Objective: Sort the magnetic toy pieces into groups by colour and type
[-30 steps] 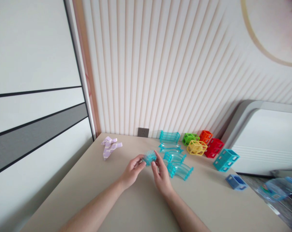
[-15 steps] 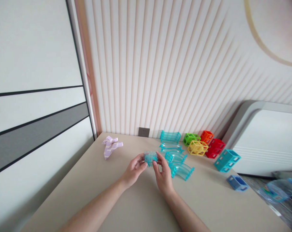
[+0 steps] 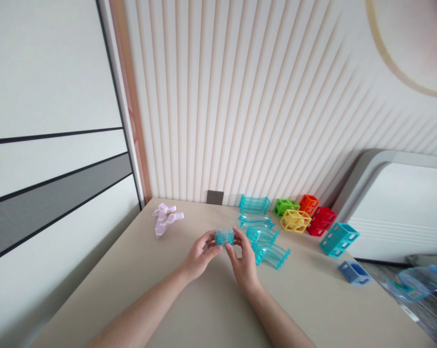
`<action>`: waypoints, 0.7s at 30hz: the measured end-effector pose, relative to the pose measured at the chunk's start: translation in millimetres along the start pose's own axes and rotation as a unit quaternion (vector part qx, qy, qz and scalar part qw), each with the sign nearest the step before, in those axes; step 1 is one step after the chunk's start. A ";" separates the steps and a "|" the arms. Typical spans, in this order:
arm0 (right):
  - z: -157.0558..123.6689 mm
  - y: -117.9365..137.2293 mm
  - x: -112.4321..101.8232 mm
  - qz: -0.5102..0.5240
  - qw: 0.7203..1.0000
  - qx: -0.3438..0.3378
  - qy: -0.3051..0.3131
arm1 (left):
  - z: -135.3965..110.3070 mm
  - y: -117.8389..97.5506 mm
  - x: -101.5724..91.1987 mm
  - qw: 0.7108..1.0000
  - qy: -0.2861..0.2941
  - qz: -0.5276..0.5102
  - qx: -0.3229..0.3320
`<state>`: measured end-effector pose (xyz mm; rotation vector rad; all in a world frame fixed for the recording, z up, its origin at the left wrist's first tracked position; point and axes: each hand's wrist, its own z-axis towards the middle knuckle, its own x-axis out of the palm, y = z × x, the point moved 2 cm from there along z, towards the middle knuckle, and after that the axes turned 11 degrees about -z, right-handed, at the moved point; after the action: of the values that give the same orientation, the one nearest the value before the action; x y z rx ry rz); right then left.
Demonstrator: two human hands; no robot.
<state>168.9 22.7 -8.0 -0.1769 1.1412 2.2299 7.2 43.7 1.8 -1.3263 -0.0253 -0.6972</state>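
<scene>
Between my two hands is a short, clear-blue plastic track piece (image 3: 224, 236), held above the table. My left hand (image 3: 201, 256) grips its left end, with the thumb along the near side. My right hand (image 3: 244, 260) closes on its right end, the thumb at the near corner. Just right of my right hand lie several see-through teal track pieces: a curved one (image 3: 272, 254) nearest, another curved one (image 3: 263, 235) behind it, then a wavy one (image 3: 256, 220) and a straight one (image 3: 255, 203) by the wall.
Lilac branch-shaped pieces (image 3: 164, 218) lie at the back left of the table (image 3: 189, 309). To the right stand green (image 3: 286, 207), yellow (image 3: 295, 221), orange (image 3: 308, 204), red (image 3: 321, 221), teal (image 3: 339, 239) and blue (image 3: 354, 272) blocks. Beyond the right edge is a plastic bottle (image 3: 417, 283).
The track piece has turned slightly between my fingers, so its long side now shows more evenly. Both hands stay in nearly the same place.
</scene>
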 end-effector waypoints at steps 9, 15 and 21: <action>-0.2 7.2 -3.7 -0.041 0.998 -0.051 -0.004 | 1.4 -6.0 3.7 0.999 -0.024 -0.031 0.023; -2.1 11.4 -2.8 -0.059 0.995 -0.073 0.045 | 1.7 -8.1 3.8 0.998 -0.049 -0.048 -0.004; -2.5 5.9 0.9 -0.065 0.994 -0.067 0.056 | 1.3 -6.5 2.2 0.996 -0.052 -0.068 -0.028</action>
<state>164.4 18.6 -5.9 -0.4233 1.0072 2.2038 6.3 43.5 8.7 -1.4226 -0.1825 -0.7484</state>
